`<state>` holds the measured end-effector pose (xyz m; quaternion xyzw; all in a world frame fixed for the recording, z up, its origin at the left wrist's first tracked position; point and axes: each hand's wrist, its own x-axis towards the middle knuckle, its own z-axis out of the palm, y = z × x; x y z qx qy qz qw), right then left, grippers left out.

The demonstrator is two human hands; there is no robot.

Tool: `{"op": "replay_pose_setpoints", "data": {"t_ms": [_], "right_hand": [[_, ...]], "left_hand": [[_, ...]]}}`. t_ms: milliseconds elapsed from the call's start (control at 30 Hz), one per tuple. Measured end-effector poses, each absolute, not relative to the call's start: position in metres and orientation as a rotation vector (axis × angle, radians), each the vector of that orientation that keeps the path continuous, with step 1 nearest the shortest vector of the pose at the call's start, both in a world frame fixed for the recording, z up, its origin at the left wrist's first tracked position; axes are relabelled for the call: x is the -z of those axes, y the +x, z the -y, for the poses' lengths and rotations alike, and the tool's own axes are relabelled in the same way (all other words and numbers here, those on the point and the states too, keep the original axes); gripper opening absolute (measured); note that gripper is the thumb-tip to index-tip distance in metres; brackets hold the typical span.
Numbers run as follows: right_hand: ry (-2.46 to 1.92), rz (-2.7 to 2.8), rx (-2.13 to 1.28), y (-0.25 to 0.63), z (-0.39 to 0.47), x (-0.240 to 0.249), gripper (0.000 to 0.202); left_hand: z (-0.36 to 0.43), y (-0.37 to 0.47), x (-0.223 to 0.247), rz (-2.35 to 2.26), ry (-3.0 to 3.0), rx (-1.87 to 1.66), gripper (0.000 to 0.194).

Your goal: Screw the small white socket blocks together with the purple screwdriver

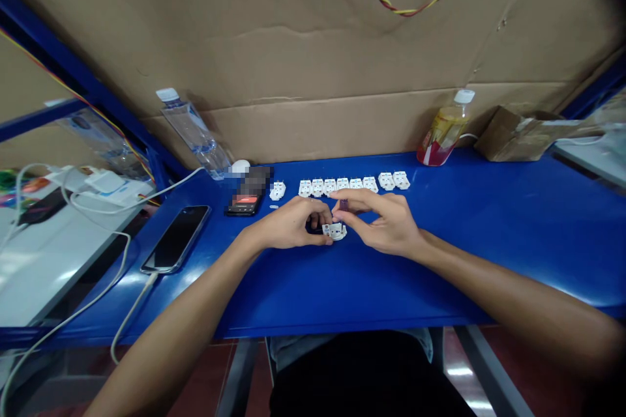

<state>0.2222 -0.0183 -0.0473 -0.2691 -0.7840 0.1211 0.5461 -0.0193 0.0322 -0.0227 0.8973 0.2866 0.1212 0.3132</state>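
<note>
My left hand (pixel 292 223) pinches a small white plug housing (pixel 336 231) against the blue tabletop, with thumb in front and fingers behind. Above that piece, my right hand (pixel 386 221) grips a small screwdriver (pixel 343 204) by its dark purple handle. Its thin shaft points down at the housing; whether the tip sits on a screw is too small to tell. Just behind my hands runs a row of several similar white plug pieces (pixel 356 184), two more (pixel 394 180) lie to the right, and a single one (pixel 278 191) sits apart on the left.
Left of my hands lie a lit phone (pixel 243 202) and a dark phone (pixel 177 238) on a charging cable. A clear water bottle (pixel 195 133) and a yellow-red drink bottle (pixel 443 130) stand at the back by the cardboard wall. A cardboard box (pixel 513 133) is at right.
</note>
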Motion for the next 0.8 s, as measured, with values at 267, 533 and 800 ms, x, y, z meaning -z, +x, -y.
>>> {"op": "replay_pose_setpoints", "data": {"t_ms": [267,533,800], "right_hand": [[-0.506,2.001,-0.641,0.233,0.005,0.050,0.048],[-0.620,1.878,-0.460,0.230,0.011,0.054,0.056],[-0.496,2.010,-0.815,0.233,0.010,0.047,0.051]], "left_hand": [[-0.032,-0.019,0.022,-0.733,2.370,-0.318,0.025],[-0.033,-0.019,0.023,-0.747,2.370,-0.315,0.027],[-0.032,-0.018,0.021,-0.755,2.370,-0.298,0.028]]}}
